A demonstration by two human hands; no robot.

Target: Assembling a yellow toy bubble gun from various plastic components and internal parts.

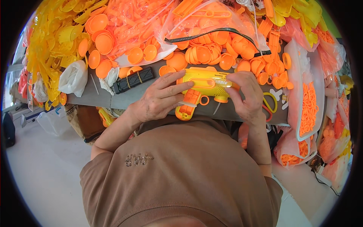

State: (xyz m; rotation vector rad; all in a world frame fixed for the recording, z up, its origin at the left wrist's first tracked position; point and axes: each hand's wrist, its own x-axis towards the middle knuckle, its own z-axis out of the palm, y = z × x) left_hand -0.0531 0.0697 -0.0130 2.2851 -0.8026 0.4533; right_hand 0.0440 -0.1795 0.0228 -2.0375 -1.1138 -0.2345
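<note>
A yellow toy gun (204, 90) with orange parts lies sideways between my hands at the table's near edge, its grip hanging downward. My left hand (160, 96) is closed around its rear end, with the fingers over the upper side. At the front end, my right hand (247, 96) has thumb and fingertips pinched on a small glossy label (222, 83) on the gun's side. An orange panel (192, 97) covers part of the grip, and a small orange ring (204, 100) sits beside it. My fingers hide both ends of the gun.
Orange round cups (204, 55) heap behind the gun. Yellow parts (47, 53) pile up at left, beside a white bag (73, 78) and a banded black bundle (133, 80). At right are a yellow-and-red-handled tool (273, 102) and a white bin (320, 81) of orange rings.
</note>
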